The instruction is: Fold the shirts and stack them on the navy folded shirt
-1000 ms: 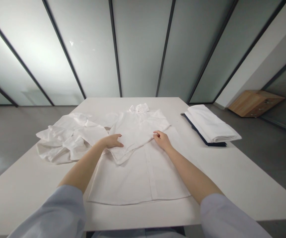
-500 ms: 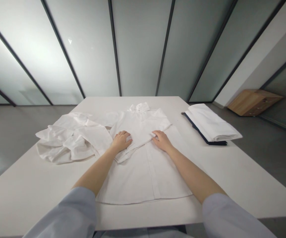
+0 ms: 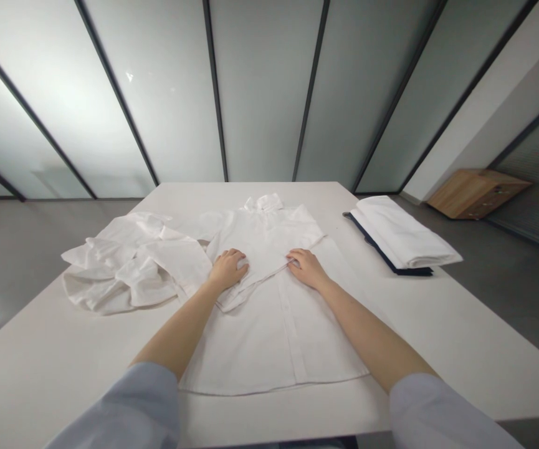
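Note:
A white button shirt [image 3: 269, 349] lies spread on the table, collar at the far end and hem toward me. Its sleeves [image 3: 245, 290] are folded across the front. My left hand [image 3: 228, 268] rests on the shirt's left side, over the folded sleeve, with its fingers laid out and the thumb apart. Across from it, my right hand [image 3: 307, 268] lies at the edge of a sleeve, fingertips and thumb touching the cloth. Neither hand lifts any fabric. What is under the palms is hidden.
Crumpled white clothing [image 3: 129, 265] lies left of the shirt, against its side. To the right, a folded white garment [image 3: 402, 231] sits on a dark navy folded one [image 3: 391, 262]. The white table [image 3: 465, 349] stands before frosted glass panels; a wooden cabinet [image 3: 477, 193] is at far right.
The view has shifted slightly, so the table's near part sits a little lower. Both hands keep nearly the same places on the shirt; the right fingers lie slightly flatter.

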The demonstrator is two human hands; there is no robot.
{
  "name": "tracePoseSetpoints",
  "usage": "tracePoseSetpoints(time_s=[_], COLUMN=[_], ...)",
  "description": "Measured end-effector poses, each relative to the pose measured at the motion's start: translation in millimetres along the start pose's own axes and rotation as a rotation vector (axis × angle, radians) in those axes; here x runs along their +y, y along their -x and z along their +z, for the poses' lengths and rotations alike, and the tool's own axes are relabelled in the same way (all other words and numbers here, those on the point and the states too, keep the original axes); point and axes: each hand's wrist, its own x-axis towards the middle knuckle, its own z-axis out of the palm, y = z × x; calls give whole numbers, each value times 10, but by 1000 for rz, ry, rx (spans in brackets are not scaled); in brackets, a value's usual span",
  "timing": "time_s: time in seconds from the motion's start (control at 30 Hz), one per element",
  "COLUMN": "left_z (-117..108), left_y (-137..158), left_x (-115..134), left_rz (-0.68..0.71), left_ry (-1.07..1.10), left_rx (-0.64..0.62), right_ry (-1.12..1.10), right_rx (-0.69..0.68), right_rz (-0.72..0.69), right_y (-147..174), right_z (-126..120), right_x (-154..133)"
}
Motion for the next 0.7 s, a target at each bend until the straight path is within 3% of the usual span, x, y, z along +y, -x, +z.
tracePoseSetpoints(time_s=[0.7], left_z=[2], left_y=[-10], left_x=[-33], left_rz=[-51], left_ry=[29], left_rx=[24], right_ry=[-16], right_rx=[-7], right_rz=[-21], right_y=[-17], right_z=[26], right_x=[73])
